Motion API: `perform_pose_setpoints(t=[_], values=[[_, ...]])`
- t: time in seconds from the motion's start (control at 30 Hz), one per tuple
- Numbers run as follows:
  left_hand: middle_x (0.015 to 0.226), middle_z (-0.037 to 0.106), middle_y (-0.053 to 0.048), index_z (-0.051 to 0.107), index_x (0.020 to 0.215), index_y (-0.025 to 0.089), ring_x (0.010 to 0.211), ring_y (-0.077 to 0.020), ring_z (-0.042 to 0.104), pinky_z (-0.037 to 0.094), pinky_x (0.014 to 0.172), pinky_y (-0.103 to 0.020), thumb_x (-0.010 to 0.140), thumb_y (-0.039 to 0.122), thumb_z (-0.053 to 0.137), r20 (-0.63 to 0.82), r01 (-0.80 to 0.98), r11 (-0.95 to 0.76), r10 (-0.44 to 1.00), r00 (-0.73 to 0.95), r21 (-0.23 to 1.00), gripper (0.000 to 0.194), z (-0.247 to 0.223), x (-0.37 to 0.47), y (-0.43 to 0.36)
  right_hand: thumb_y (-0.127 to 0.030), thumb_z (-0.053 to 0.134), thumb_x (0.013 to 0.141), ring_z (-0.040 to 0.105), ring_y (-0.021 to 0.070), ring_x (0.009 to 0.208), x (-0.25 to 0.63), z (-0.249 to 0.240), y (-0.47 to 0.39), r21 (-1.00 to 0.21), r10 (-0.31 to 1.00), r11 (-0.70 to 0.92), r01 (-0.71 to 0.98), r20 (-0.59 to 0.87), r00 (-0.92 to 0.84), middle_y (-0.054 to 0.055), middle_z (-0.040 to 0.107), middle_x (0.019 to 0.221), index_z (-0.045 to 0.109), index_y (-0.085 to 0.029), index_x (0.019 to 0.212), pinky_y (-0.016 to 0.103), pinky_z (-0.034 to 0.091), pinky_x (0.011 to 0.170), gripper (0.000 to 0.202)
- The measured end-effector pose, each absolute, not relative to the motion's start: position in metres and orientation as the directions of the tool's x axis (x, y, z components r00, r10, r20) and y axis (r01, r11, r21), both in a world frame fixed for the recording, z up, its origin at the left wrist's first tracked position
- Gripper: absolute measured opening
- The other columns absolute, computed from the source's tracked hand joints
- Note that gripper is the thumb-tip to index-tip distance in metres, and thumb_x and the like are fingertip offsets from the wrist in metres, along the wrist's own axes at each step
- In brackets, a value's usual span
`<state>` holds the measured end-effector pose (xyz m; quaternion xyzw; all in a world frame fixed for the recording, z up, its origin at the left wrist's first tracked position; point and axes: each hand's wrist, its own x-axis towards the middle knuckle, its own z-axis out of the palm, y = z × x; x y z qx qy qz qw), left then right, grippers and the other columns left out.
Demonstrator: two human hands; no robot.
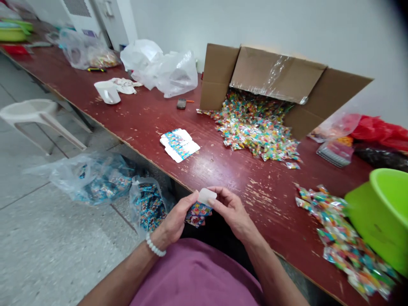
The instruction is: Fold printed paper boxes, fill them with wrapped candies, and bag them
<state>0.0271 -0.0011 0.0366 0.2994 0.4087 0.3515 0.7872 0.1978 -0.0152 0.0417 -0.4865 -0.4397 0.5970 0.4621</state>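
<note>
Between my two hands, just off the table's front edge, is a small printed candy box (196, 212) with a white flap raised at its top. My left hand (178, 214) grips the box along its left side, thumb up by the flap. On the other side, my right hand (231, 210) pinches the white flap between thumb and fingers. Whatever is inside the box is hidden. A stack of flat printed cartons (180, 145) lies on the table beyond my hands.
Wrapped candies (255, 131) spill from a cardboard box (277, 74). More candies (344, 238) lie beside a green basin (366, 212) at right. A white mug (107, 92) stands at left. Bags of blue packets (148, 206) rest below the table edge, near a white stool (35, 110).
</note>
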Motion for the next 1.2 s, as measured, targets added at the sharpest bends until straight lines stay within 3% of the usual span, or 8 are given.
perform_pose_setpoints(t=[0.2,0.43,0.53,0.67,0.77,0.9,1.07,1.2], values=[[0.073,0.066,-0.002,0.07,0.088,0.015,0.058,-0.0137,0.058,0.05,0.049,-0.024,0.081,0.058,0.07,-0.387,-0.289,0.477,0.865,0.318,0.83,0.044,0.034,0.029,-0.008,-0.032,0.066,0.089,0.066,0.0159,0.07,0.184,0.039,-0.024,-0.981,0.992,0.123,0.153,0.127,0.019,0.003,0.072,0.085,0.074,-0.023,0.092,0.027,0.053,0.064,0.013],[0.068,0.065,-0.003,0.067,0.085,0.014,0.044,-0.0134,0.057,0.05,0.04,-0.027,0.079,0.066,0.068,-0.531,-0.296,0.645,0.756,0.383,0.705,0.052,0.035,0.028,-0.004,-0.025,0.063,0.092,0.073,0.0202,0.084,0.19,0.042,-0.023,-0.866,0.933,0.359,0.348,0.349,-0.092,0.005,0.078,0.093,0.075,-0.024,0.091,0.031,0.056,0.078,0.012],[0.072,0.069,-0.005,0.068,0.092,0.014,0.045,-0.0144,0.06,0.051,0.041,-0.027,0.082,0.064,0.067,-0.536,-0.28,0.655,0.745,0.397,0.702,0.051,0.037,0.027,-0.002,-0.025,0.059,0.092,0.07,0.0168,0.069,0.192,0.04,-0.021,-0.881,0.959,0.268,0.39,0.282,-0.021,0.003,0.076,0.084,0.072,-0.024,0.099,0.029,0.055,0.068,0.015],[0.078,0.072,-0.008,0.068,0.103,0.014,0.047,-0.0156,0.062,0.051,0.042,-0.027,0.085,0.062,0.063,-0.542,-0.265,0.685,0.711,0.448,0.679,0.052,0.038,0.026,-0.002,-0.031,0.058,0.093,0.066,0.0137,0.06,0.192,0.037,-0.02,-0.971,0.997,0.082,0.225,0.081,-0.011,0.002,0.074,0.088,0.066,-0.023,0.112,0.025,0.053,0.057,0.023],[0.08,0.072,-0.009,0.066,0.11,0.015,0.048,-0.0166,0.064,0.051,0.044,-0.027,0.088,0.067,0.056,-0.535,-0.223,0.705,0.673,0.51,0.674,0.057,0.035,0.023,-0.005,-0.034,0.059,0.091,0.067,0.0146,0.068,0.19,0.036,-0.02,-0.989,1.0,0.001,0.145,-0.003,-0.025,0.002,0.073,0.087,0.067,-0.022,0.108,0.025,0.053,0.061,0.022],[0.079,0.071,-0.009,0.063,0.112,0.015,0.052,-0.0173,0.067,0.049,0.043,-0.024,0.09,0.073,0.043,-0.522,-0.107,0.664,0.668,0.531,0.74,0.065,0.033,0.019,-0.01,-0.03,0.062,0.088,0.066,0.0145,0.069,0.186,0.036,-0.021,-0.975,0.999,0.009,0.223,0.018,0.039,0.002,0.073,0.082,0.07,-0.02,0.096,0.025,0.051,0.064,0.016],[0.075,0.067,-0.003,0.058,0.104,0.016,0.058,-0.0144,0.065,0.054,0.049,-0.023,0.087,0.068,0.055,-0.405,-0.103,0.499,0.792,0.456,0.86,0.054,0.042,0.019,-0.017,-0.029,0.061,0.085,0.063,0.014,0.065,0.184,0.037,-0.02,-0.98,1.0,-0.014,0.2,-0.016,-0.01,0.001,0.07,0.075,0.069,-0.019,0.086,0.026,0.049,0.062,0.013],[0.067,0.064,-0.001,0.055,0.101,0.019,0.054,-0.0145,0.061,0.052,0.043,-0.023,0.086,0.062,0.059,-0.446,-0.216,0.579,0.774,0.449,0.786,0.045,0.04,0.021,-0.019,-0.032,0.065,0.083,0.061,0.0136,0.064,0.184,0.037,-0.023,-0.995,0.998,-0.05,0.088,-0.053,-0.028,0.001,0.069,0.073,0.068,-0.019,0.082,0.026,0.049,0.063,0.013]])
